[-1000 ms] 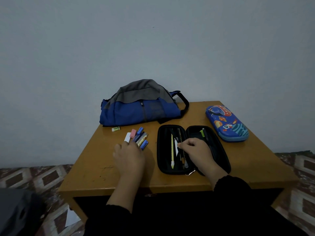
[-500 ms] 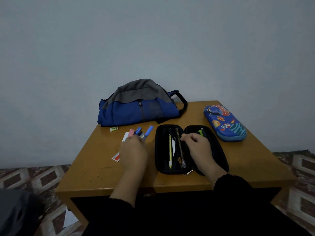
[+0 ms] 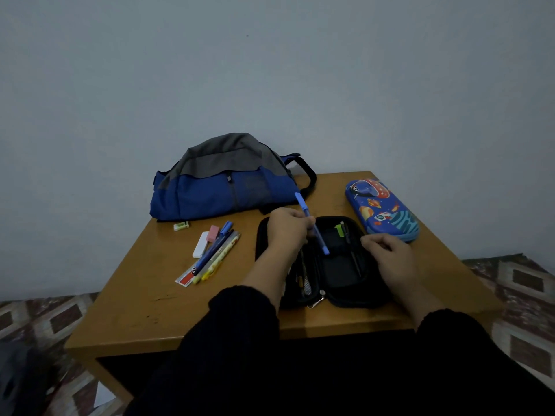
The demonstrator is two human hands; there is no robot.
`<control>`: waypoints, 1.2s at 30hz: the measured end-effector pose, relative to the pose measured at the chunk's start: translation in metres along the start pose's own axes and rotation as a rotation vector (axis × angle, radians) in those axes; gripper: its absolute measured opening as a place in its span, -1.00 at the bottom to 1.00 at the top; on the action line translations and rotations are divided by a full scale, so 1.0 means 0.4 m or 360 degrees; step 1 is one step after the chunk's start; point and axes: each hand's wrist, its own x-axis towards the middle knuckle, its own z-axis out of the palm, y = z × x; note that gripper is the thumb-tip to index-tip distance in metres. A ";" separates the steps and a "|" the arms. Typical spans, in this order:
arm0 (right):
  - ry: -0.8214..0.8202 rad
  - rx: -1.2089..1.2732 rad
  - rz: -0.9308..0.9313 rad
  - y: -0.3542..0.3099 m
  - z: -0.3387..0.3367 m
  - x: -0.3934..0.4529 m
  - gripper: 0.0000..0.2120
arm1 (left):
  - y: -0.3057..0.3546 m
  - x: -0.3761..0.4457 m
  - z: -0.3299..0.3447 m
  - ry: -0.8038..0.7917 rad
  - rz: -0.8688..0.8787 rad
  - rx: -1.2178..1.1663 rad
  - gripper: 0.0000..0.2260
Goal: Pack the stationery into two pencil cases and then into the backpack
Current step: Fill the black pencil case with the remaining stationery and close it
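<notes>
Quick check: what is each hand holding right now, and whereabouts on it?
The left hand grips a blue pen around its middle, above the open black pencil case. The right hand seems to hold nothing, fingers loosely curled.

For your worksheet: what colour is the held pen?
Blue pen, head view.

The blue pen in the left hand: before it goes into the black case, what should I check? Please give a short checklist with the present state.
1. Left hand grips the blue pen: ok.
2. Black pencil case lies open: ok.
3. Free room in its right half: ok, only a few pens there.
4. Right hand out of the pen's way: ok, at the case's right edge.
5. Pen cap firmly on: cannot tell.
6. Loose stationery pile still to pack: not ok.
</notes>
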 end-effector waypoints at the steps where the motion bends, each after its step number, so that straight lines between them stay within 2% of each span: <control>1: -0.0028 0.0010 -0.0003 0.001 0.001 0.001 -0.95 | -0.002 0.008 0.016 -0.0001 -0.0016 0.0003 -0.88; 6: -0.0119 -0.0079 -0.0061 0.006 0.006 0.009 -0.91 | -0.004 0.058 0.080 0.0085 -0.0051 0.0088 -0.83; 13: -0.0116 -0.0090 -0.0124 0.024 0.005 0.017 -0.89 | -0.009 0.118 0.127 0.0191 -0.0064 0.0271 -0.80; 18: -0.0115 -0.0062 -0.0134 0.034 0.005 0.021 -0.82 | -0.019 0.139 0.141 0.0079 -0.0053 0.0528 -0.85; 23: -0.0124 -0.0095 -0.0117 0.038 0.006 0.026 -0.83 | 0.001 0.117 0.145 -0.0125 -0.0089 0.0848 -0.80; 27: -0.0111 -0.0119 -0.0111 0.035 0.007 0.026 -0.82 | 0.019 0.085 0.147 -0.0293 -0.0065 0.1135 -0.86; 30: -0.0117 -0.0127 -0.0098 0.034 0.008 0.025 -0.83 | 0.027 0.052 0.147 -0.0406 -0.0011 0.1327 -0.77; 35: -0.0141 -0.0162 -0.0136 0.030 0.005 0.022 -0.82 | -0.001 0.027 0.133 -0.0377 0.0163 0.1220 -0.93; 36: -0.0153 -0.0172 -0.0145 0.030 0.005 0.023 -0.83 | -0.013 0.023 0.127 -0.0337 0.0239 0.1184 -0.89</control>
